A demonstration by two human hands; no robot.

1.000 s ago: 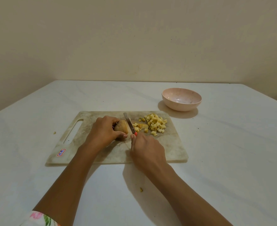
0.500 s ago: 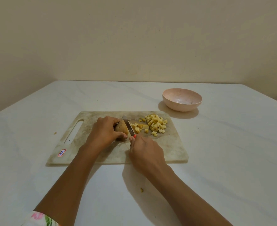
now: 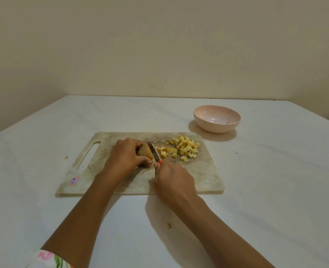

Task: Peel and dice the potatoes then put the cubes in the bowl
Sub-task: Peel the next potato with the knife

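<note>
A worn cutting board [image 3: 202, 176] lies on the white table. My left hand [image 3: 126, 157] grips a brown potato piece [image 3: 145, 151] in the board's middle. My right hand [image 3: 172, 180] grips a knife [image 3: 153, 150] with a red handle; its blade rests against the potato's right side. A pile of yellow potato cubes [image 3: 185, 147] lies on the board to the right of the blade. The pink bowl [image 3: 216, 118] stands behind the board's right corner and holds nothing.
A small potato scrap [image 3: 168, 225] lies on the table in front of the board between my forearms. Another tiny scrap [image 3: 66, 157] sits left of the board's handle slot. A beige wall rises behind the table's far edge.
The knife blade has shifted slightly left, closer against the potato piece. My left hand stays on the potato; the cube pile and bowl have not moved.
</note>
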